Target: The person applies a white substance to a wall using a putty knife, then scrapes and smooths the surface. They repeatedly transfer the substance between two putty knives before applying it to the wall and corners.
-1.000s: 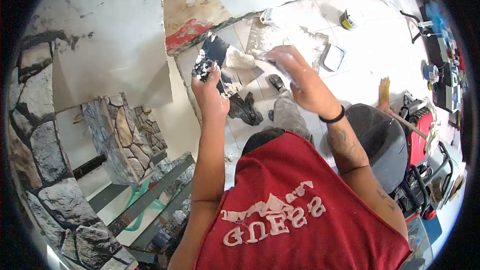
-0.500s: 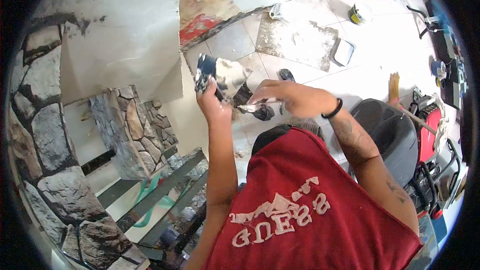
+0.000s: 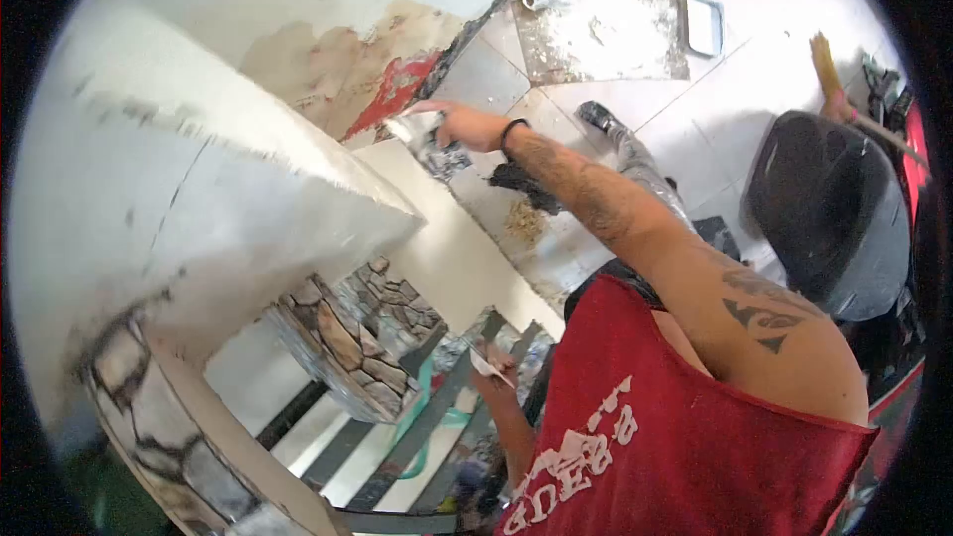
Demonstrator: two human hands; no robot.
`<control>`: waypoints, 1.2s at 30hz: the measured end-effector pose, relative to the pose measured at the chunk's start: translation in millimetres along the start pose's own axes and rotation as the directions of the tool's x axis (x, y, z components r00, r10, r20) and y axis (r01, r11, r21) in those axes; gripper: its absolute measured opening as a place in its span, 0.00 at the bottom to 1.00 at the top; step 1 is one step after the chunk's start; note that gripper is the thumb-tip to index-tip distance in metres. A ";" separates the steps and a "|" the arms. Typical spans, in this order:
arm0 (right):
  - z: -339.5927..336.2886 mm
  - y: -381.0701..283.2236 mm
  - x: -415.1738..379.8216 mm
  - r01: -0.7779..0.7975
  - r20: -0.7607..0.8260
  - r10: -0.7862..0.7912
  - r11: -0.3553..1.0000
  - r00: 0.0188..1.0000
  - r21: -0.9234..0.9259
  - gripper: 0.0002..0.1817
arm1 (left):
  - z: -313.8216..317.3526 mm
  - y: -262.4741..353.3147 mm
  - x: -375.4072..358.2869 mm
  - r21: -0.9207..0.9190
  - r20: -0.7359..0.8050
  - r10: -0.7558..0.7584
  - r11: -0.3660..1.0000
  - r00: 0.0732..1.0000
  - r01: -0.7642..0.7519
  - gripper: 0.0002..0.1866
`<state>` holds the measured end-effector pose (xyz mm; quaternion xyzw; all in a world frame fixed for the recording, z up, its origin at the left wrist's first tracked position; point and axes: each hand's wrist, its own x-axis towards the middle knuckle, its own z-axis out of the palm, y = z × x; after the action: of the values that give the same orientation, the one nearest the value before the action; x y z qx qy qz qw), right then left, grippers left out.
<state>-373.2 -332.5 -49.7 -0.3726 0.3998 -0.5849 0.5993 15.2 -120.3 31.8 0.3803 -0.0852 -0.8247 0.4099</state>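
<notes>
My right hand (image 3: 472, 127), with a black band at its wrist, is stretched out to the wall. Its fingers are closed round a putty-smeared scraper (image 3: 417, 127), whose pale blade is close to the lower edge of the wall beside the red patch (image 3: 397, 87). My left hand (image 3: 494, 385) is low, near the dark slats, closed on a flat tool with white putty (image 3: 486, 367). That tool shows nearly edge-on, and part of the hand is blurred.
A rough board (image 3: 601, 40) and a white tray (image 3: 705, 27) lie on the tiled floor. On the right stand a dark chair (image 3: 829, 203) and a broom (image 3: 826, 65). Stone-patterned panels (image 3: 347, 347) and dark slats (image 3: 432, 417) are at lower left. A projecting wall corner (image 3: 407, 223) is beside me.
The view has shifted towards the wall. My hands, close together before, are now apart: the right reaches up to the wall edge, and the left has dropped low with its putty-covered tool.
</notes>
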 end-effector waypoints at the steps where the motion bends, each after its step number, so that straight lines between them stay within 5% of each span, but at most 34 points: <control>1: 7.0 1.4 9.8 -0.014 -0.022 0.015 0.999 1.000 0.038 0.32 | 6.8 -0.9 -4.7 -0.003 -0.023 -0.008 1.000 1.000 0.008 0.21; 3: 19.7 19.3 36.1 0.182 0.009 -0.183 0.982 0.983 0.051 0.32 | 5.6 5.3 -15.2 0.034 -0.080 -0.019 0.999 0.997 0.022 0.21; 7: 42.4 37.1 66.2 0.338 -0.199 -0.312 0.935 0.929 0.112 0.33 | 21.4 3.4 -24.8 0.027 -0.154 0.025 0.999 0.988 -0.021 0.21; 9: 43.6 38.1 68.8 0.325 -0.154 -0.293 0.910 0.944 0.257 0.33 | 6.9 6.0 -29.2 0.005 -0.153 -0.005 1.000 0.988 0.006 0.22; 12: 46.7 33.9 75.8 0.325 -0.153 -0.297 0.920 0.943 0.217 0.32 | 8.7 -1.9 -26.1 -0.039 -0.135 -0.031 0.999 0.990 0.026 0.24; 16: 54.6 42.7 81.9 0.104 -0.119 -0.088 0.984 0.989 0.143 0.31 | -9.8 -5.9 -20.4 -0.030 -0.109 -0.061 0.998 0.992 0.058 0.25; 24: 64.5 104.5 77.3 -0.061 -0.030 0.101 0.786 0.994 0.616 0.30 | -5.7 -5.7 -5.6 -0.008 -0.023 -0.156 0.988 0.987 0.156 0.27; 27: 77.6 119.5 86.0 0.068 -0.100 -0.028 0.901 0.995 0.428 0.31 | -20.0 -5.6 -7.5 0.024 -0.065 -0.157 0.987 0.985 0.159 0.28; 28: 75.3 96.6 82.4 -0.058 -0.093 0.115 0.882 0.989 0.468 0.32 | -14.5 -8.8 -2.0 -0.002 -0.023 -0.192 0.981 0.981 0.192 0.30; 31: 76.6 63.9 92.8 0.018 -0.108 0.030 0.908 0.994 0.419 0.32 | -8.1 -16.6 2.8 0.002 -0.017 -0.212 0.977 0.977 0.212 0.31; 35: 95.1 34.9 113.5 0.060 -0.214 -0.065 0.998 0.975 -0.028 0.29 | 8.1 -29.4 11.6 -0.030 -0.029 -0.170 0.985 0.985 0.170 0.28; 36: 94.9 30.4 116.0 0.056 -0.180 -0.056 0.998 0.982 -0.009 0.29 | 8.3 -29.4 13.9 -0.035 -0.032 -0.171 0.985 0.985 0.170 0.27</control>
<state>-274.6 -449.2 -44.3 -0.3306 0.4430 -0.6320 0.5432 -13.8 -112.9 16.5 0.3938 -0.0320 -0.8512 0.3455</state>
